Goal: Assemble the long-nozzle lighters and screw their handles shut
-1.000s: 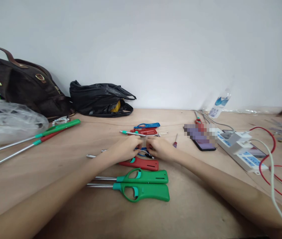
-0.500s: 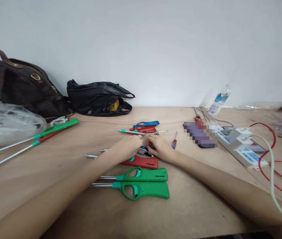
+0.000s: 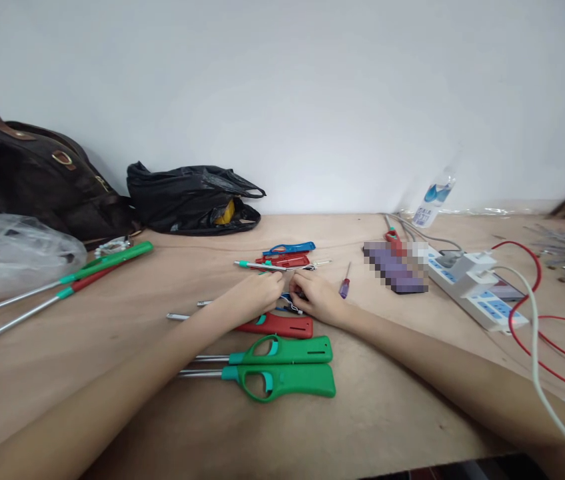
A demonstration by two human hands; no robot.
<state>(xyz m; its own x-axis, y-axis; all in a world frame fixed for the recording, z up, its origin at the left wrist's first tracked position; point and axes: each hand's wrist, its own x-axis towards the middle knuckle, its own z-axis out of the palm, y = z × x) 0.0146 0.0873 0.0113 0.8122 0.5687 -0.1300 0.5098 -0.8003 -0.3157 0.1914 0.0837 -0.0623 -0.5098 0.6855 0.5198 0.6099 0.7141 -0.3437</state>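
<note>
My left hand [image 3: 264, 291] is closed, fingertips pinched together; what they hold is hidden. Facing it, my right hand [image 3: 316, 297] has curled fingers around something dark that I cannot make out. Between and just under the hands lies a blue lighter body with thin white and dark wires [image 3: 292, 305], partly covered. Right behind the hands are a metal lighter tube with a teal collar [image 3: 262, 266], an opened red lighter casing [image 3: 287, 259] and a blue lighter casing [image 3: 290, 249]. A red long-neck lighter [image 3: 290, 326] and two green long-neck lighters [image 3: 307, 349] lie nearer me.
A purple-handled screwdriver [image 3: 345, 287] lies right of my right hand. Farther right are a pixelated phone [image 3: 395, 267], a power strip [image 3: 492, 312], cables and a water bottle [image 3: 432, 200]. Two more lighters [image 3: 117, 259], a black plastic bag [image 3: 187, 200] and a dark bag [image 3: 47, 180] are left.
The view has shifted slightly, so everything sits a little farther left. My fingers have moved slightly, and more white wire shows beside my right hand. Both hands stay close together.
</note>
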